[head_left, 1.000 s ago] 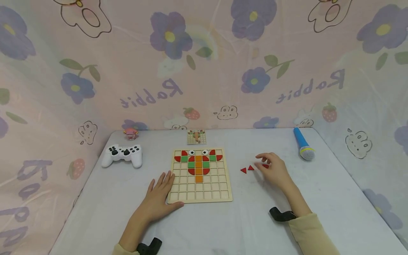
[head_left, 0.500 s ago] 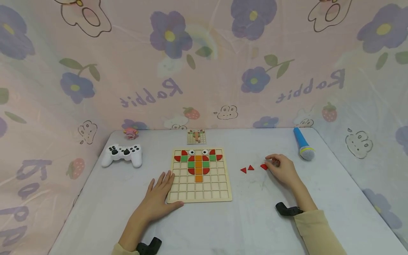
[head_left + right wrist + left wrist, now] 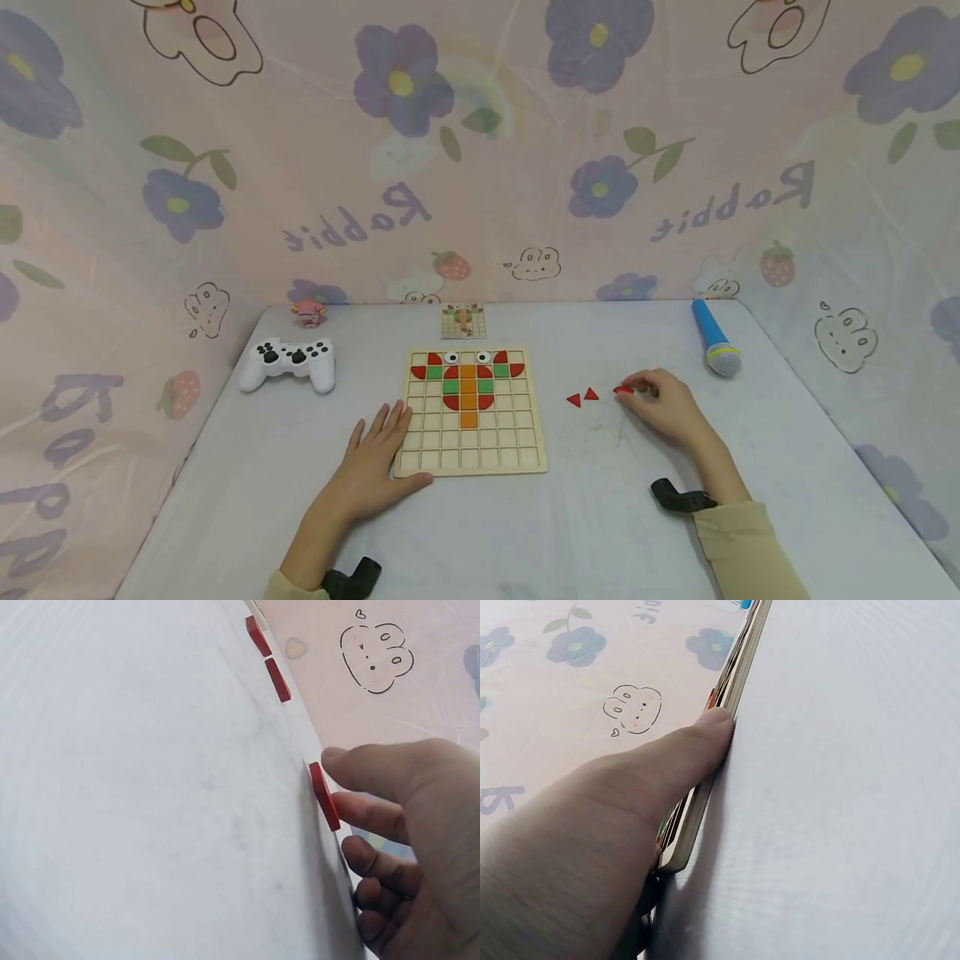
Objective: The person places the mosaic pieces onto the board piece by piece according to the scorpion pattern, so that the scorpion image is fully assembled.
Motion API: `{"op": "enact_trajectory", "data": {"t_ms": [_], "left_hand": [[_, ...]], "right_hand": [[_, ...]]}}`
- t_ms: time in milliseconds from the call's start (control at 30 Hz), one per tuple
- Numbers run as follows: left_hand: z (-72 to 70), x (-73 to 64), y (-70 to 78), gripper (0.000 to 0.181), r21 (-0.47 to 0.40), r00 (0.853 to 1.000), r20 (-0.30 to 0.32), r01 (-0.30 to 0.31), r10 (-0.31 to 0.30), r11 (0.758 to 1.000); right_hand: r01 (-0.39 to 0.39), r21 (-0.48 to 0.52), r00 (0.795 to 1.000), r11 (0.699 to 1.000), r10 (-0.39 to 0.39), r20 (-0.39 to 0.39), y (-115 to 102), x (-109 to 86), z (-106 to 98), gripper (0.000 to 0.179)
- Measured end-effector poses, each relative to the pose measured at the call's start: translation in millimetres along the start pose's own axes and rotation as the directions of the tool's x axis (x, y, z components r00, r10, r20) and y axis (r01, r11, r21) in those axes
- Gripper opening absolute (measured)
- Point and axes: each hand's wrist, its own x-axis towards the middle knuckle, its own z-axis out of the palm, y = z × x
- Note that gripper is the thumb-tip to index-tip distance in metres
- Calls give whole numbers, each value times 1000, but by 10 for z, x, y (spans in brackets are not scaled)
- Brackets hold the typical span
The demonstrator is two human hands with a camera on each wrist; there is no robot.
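A square wooden puzzle board (image 3: 504, 435) with a grid of cells lies mid-table, its upper cells filled with red, green, orange and eye-patterned pieces. My left hand (image 3: 371, 477) rests spread at the board's lower left corner, fingertips along the left edge. In the left wrist view the thumb (image 3: 694, 746) lies against the board's near edge. To the right of the board, my right hand (image 3: 663, 406) pinches a small red puzzle piece (image 3: 324, 796) between thumb and index finger, its other fingers curled. Two red triangular pieces (image 3: 573, 401) (image 3: 592, 394) lie between that hand and the board.
Behind the board stands a small pattern card (image 3: 463, 322). A white game controller (image 3: 288, 365) and a pink figurine (image 3: 308, 313) are on the left. A blue toy microphone (image 3: 716, 337) lies at the back right. Printed cloth walls (image 3: 480, 217) enclose the table.
My right hand first draws right, uncovering the red piece, then closes its fingertips on it and the piece tips. My left hand and the board stay put.
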Motion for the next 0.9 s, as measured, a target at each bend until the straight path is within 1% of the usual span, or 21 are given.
{"op": "enact_trajectory", "data": {"t_ms": [167, 300, 367, 433, 533, 667, 767, 900], "left_hand": [[7, 1, -13, 113, 2, 1000, 4, 1, -1, 1000], [7, -1, -16, 113, -3, 1000, -2, -1, 1, 1000], [10, -1, -16, 113, -4, 1000, -2, -1, 1, 1000], [16, 2, -15, 113, -4, 1000, 0, -1, 1, 1000], [22, 6, -17, 113, 1, 1000, 1, -1, 1, 1000], [19, 7, -17, 113, 4, 1000, -5, -4, 4, 1000], [15, 7, -14, 113, 4, 1000, -5, -5, 5, 1000], [13, 10, -10, 113, 8, 1000, -1, -3, 3, 1000]], "right_hand": [[-3, -7, 1000, 1000, 3, 15, -17, -16, -8, 32], [-13, -48, 1000, 999, 13, 10, -38, -11, -22, 36], [-17, -64, 1000, 998, 18, 12, -43, -10, -31, 34], [-19, -64, 999, 998, 20, 25, -43, -12, -42, 30], [-23, -45, 999, 999, 25, 32, -39, -17, -54, 31], [-77, -25, 997, 997, 76, -27, -53, -22, -48, 38], [-117, -40, 991, 992, 114, -65, -75, -19, -17, 44], [-110, -73, 991, 991, 104, -79, -89, -7, 26, 42]]}}
